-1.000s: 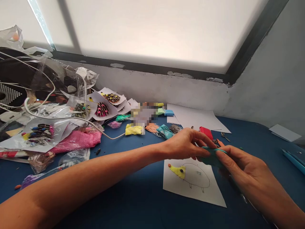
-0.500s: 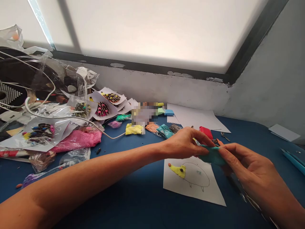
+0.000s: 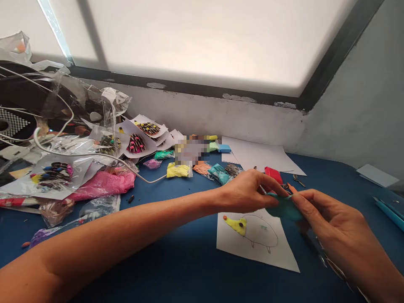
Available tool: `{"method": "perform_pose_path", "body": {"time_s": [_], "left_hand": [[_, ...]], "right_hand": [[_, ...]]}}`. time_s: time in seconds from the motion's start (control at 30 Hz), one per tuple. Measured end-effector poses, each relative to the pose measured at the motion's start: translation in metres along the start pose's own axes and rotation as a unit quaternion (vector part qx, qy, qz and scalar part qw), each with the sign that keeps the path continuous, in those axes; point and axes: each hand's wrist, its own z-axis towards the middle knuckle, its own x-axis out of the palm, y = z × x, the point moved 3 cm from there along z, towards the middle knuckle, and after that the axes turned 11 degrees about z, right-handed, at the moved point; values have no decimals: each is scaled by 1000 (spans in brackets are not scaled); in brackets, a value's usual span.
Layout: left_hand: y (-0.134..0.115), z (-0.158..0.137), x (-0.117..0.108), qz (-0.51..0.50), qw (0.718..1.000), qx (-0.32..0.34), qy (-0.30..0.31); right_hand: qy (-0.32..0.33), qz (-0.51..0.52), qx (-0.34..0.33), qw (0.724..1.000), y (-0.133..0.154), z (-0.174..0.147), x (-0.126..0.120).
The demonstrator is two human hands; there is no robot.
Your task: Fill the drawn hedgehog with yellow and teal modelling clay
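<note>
A flattened piece of teal modelling clay (image 3: 285,208) is stretched between my two hands, above the upper right part of a sheet of paper. My left hand (image 3: 249,191) pinches its left edge, and my right hand (image 3: 328,221) pinches the right edge between thumb and fingers. Below lies the white paper (image 3: 257,257) with a pencil outline of a hedgehog. Yellow clay (image 3: 237,226) fills the hedgehog's head, with a dark eye and an orange nose. A small teal smear shows inside the outlined body.
Several clay packets, among them a yellow one (image 3: 178,170) and a red one (image 3: 273,175), lie beyond my hands. Finished hedgehog pictures (image 3: 135,143), plastic bags and a white cable (image 3: 104,156) crowd the left. Blue-handled scissors (image 3: 389,213) lie far right.
The teal clay hangs slightly lower and looks a little wider between my fingers. Both hands have hardly moved, and the paper lies in the same place.
</note>
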Motion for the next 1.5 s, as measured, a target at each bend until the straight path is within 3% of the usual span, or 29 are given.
{"method": "perform_pose_path", "body": {"time_s": [0.57, 0.73, 0.97, 1.23, 1.4, 1.5], "left_hand": [[1, 1, 2, -45, 999, -1, -7], [7, 2, 3, -78, 997, 18, -10], [5, 4, 0, -168, 984, -49, -13], [4, 2, -2, -134, 989, -63, -28], [4, 0, 3, -126, 987, -76, 59], [4, -1, 7, -138, 985, -76, 76]], "right_hand": [[-31, -69, -52, 996, -12, 9, -9], [5, -70, -38, 997, -18, 14, -8], [15, -73, -23, 997, -16, 12, -10], [7, -44, -35, 998, -13, 9, -6], [-13, -34, -53, 998, -10, 9, -7], [-28, -45, -88, 995, -6, 9, -5]]}}
